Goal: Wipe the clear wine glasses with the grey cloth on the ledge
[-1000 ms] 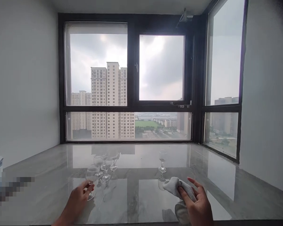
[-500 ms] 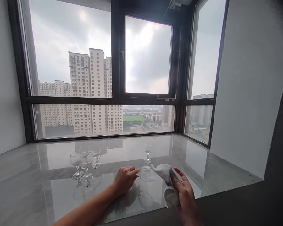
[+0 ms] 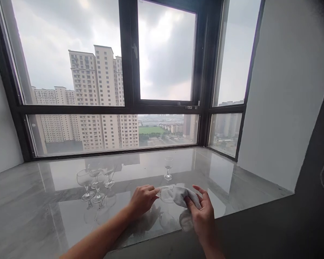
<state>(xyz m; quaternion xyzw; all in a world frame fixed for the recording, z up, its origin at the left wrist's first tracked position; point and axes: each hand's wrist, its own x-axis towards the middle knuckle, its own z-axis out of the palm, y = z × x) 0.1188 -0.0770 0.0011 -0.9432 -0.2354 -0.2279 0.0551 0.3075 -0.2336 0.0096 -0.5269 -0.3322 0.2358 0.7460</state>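
Observation:
My left hand is closed on the stem end of a clear stemmed glass, which lies sideways above the glossy marble sill. My right hand grips a grey cloth and presses it against the bowl of that glass. Three more stemmed glasses stand in a cluster to the left. A single small glass stands upright just beyond my hands.
A large dark-framed window runs along the back of the sill, with tower blocks outside. A white wall closes the right side. A dark ledge edge crosses the lower right.
My left hand carried a glass from the cluster on the left to the middle, and the cloth in my right hand has come onto its bowl. The view has shifted lower and to the right.

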